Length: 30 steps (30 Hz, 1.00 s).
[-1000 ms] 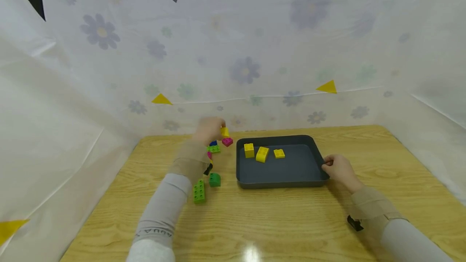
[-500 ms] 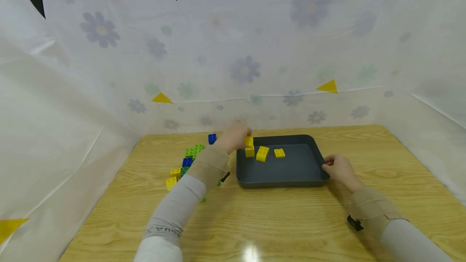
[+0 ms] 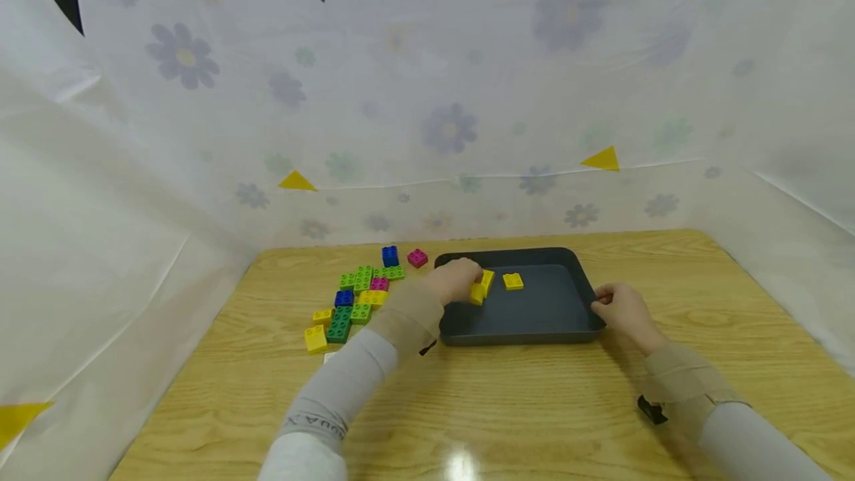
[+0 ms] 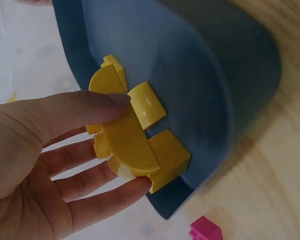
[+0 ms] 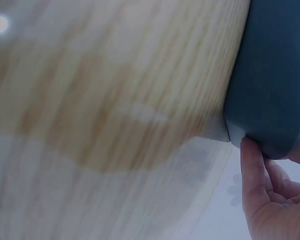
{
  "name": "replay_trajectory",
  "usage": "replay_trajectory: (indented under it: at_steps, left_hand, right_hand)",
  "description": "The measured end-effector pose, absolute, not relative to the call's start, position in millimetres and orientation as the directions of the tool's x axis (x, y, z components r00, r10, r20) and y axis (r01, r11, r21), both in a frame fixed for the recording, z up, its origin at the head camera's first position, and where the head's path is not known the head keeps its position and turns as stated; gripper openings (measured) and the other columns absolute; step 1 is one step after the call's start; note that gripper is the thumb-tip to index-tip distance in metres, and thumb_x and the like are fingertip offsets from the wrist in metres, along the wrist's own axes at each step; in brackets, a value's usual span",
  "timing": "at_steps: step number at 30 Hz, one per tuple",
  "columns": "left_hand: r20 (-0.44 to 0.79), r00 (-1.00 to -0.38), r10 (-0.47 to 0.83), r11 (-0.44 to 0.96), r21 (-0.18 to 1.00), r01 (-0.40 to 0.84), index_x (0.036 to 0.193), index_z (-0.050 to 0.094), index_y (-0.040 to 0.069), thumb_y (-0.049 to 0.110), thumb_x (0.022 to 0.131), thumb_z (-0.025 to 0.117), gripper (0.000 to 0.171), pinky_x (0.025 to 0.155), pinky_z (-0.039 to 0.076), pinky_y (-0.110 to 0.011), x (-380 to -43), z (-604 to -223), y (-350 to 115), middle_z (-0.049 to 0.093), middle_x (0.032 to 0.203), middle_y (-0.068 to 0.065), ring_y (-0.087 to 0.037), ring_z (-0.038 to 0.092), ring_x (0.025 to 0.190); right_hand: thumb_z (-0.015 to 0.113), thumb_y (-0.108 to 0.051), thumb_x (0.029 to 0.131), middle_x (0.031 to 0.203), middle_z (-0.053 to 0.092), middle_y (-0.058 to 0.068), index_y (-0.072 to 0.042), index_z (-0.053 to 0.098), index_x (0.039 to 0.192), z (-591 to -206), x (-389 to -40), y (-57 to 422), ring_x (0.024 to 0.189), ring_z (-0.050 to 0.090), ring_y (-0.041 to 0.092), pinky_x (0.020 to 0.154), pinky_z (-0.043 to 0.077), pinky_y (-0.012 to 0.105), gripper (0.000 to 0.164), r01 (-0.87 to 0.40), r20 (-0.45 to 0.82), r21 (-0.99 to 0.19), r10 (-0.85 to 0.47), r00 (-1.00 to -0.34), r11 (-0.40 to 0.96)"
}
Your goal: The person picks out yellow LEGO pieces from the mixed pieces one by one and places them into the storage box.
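Observation:
My left hand point(image 3: 457, 280) is over the left side of a dark grey tray point(image 3: 521, 338). Between thumb and fingers it pinches a yellow toy brick point(image 4: 117, 135) with a rounded outline, its studs turned toward the palm. Beyond it in the left wrist view, a square yellow block point(image 4: 170, 156), a curved yellow brick point(image 4: 148, 105) and a small flat yellow brick point(image 4: 119, 72) lie in the tray. My right hand point(image 3: 623, 312) grips the tray's right edge, its fingers point(image 5: 254, 170) against the outer wall in the right wrist view.
Left of the tray lie several bricks on the wooden table point(image 3: 521, 407): a blue brick point(image 3: 390, 256), a magenta brick point(image 3: 417, 257), a dark green brick point(image 3: 339, 324) and a yellow brick point(image 3: 315, 338) among them. A flowered white curtain point(image 3: 401, 95) hangs behind the table.
My left hand has carried the yellow brick from the loose bricks rightward across the tray's left rim, to above its inside. The right hand has stayed on the tray's edge.

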<state>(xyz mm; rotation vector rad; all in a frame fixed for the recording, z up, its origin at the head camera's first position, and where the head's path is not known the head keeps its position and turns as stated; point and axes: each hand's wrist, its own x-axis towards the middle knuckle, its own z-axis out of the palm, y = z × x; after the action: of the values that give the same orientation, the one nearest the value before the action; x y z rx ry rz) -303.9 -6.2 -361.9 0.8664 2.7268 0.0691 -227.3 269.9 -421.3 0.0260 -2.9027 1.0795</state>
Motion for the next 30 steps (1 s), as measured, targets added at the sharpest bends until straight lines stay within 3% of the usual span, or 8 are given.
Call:
replay_trajectory:
  at_steps: [8, 30]
  left_hand:
    - [-0.308, -0.779, 0.546, 0.830, 0.069, 0.554, 0.117, 0.061, 0.012, 0.012, 0.084, 0.067, 0.034, 0.083, 0.048, -0.028, -303, -379, 0, 0.060, 0.114, -0.002, -0.014, 0.056, 0.097]
    - [-0.313, -0.765, 0.563, 0.822, 0.120, 0.556, 0.121, 0.060, 0.013, 0.006, 0.085, 0.063, 0.037, 0.087, 0.047, -0.027, -302, -397, -2, 0.060, 0.118, -0.001, -0.014, 0.056, 0.104]
  right_hand:
    - [0.052, 0.001, 0.086, 0.096, 0.054, 0.035, 0.024, 0.049, 0.108, -422, -228, 271, 0.086, 0.054, 0.043, 0.067, 0.050, 0.041, 0.032, -0.037, 0.054, -0.658, -0.001, -0.999, 0.752]
    - [0.053, 0.000, 0.087, 0.097, 0.054, 0.035, 0.024, 0.049, 0.108, -421, -228, 271, 0.086, 0.054, 0.042, 0.066, 0.050, 0.040, 0.032, -0.038, 0.054, -0.658, -0.004, -0.999, 0.752]
